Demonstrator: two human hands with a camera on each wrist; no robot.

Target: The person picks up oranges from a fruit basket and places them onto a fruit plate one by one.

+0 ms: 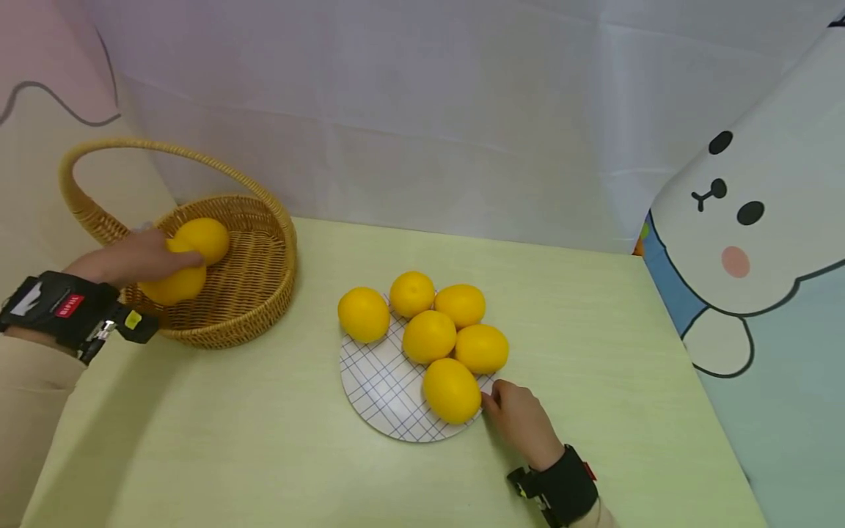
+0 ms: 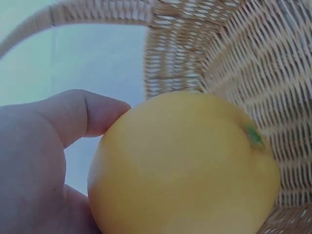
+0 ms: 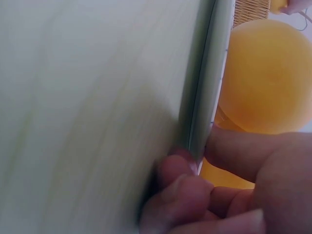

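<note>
My left hand grips a yellow, lemon-like fruit inside the wicker basket. A second yellow fruit lies beside it in the basket. In the left wrist view the held fruit shows a green stem spot, with the thumb on its upper side. My right hand pinches the rim of a white plate with a blue grid. In the right wrist view the plate's rim sits between thumb and curled fingers. Several yellow fruits rest on the plate, mostly toward its far and right side.
The basket's tall arched handle rises over the left hand. A pale wooden table lies under everything. White cloth hangs behind, and a cartoon-printed panel stands on the right.
</note>
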